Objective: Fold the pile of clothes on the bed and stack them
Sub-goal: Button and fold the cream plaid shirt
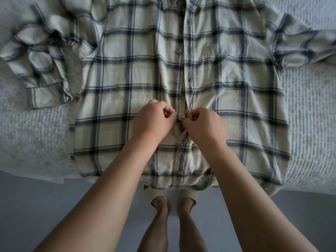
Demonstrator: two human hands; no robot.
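One garment fills the head view: a plaid shirt point(181, 73) spread front-up on the bed point(309, 110), cream flannel crossed by dark blue-grey bands. Its collar is cut off by the top edge of the frame, and its hem hangs just over the bed's near edge. The sleeve to the left of the shirt's body lies bunched and doubled over itself, cuff lowest, with a patch of grey cloth beside it that is hard to identify, perhaps the sleeve's inner face. The other sleeve runs out past the right edge, so its cuff is not visible.

Both hands meet at the button placket point(181, 70), low on the shirt's front. The left hand point(154, 120) has its fingers curled, thumb and forefinger pinching the placket edge on its side; the right hand point(205, 124) pinches the facing edge, fingertips tucked into the fabric. The button between them is hidden by the fingers. Above the hands the placket lies apart, small pale buttons showing along one strip; below the hands it looks partly closed.

The bed's cover is pale, with a fine ribbed, quilted texture. Under the hem, bare legs and feet point(172, 204) stand on a smooth grey floor point(36, 206).
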